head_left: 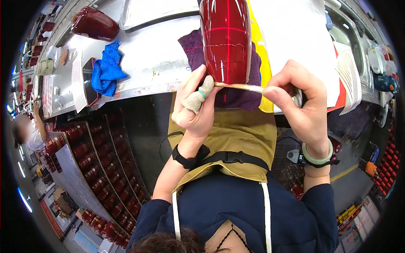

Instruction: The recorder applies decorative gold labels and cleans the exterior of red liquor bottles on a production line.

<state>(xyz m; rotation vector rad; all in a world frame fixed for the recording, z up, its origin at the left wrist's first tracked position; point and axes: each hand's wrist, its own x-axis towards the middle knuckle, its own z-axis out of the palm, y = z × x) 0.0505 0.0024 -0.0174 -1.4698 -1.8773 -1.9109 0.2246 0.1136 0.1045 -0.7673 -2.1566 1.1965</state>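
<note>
A glossy dark red jar [227, 59] lies on its side on a purple cloth [193, 48], crossed by bright red light lines. A narrow, shiny gold-and-clear strip of tape [242, 87] runs along the jar's near end. My left hand [196, 101], one finger covered by a beige knit finger cot [195, 101], is closed at the jar's lower left, fingertips on the strip's left end. My right hand [301, 95] pinches the other end between thumb and forefinger, holding the strip taut. A roundish object, perhaps the roll, shows partly behind the right fingers.
Another red jar [95, 24], a blue cloth [107, 69] and a phone-like dark slab [89, 80] lie on the metal table [147, 63]. A yellow strip [266, 80] borders white sheeting at right. Racks of red jars [90, 160] stand lower left; a person [36, 130] is at far left.
</note>
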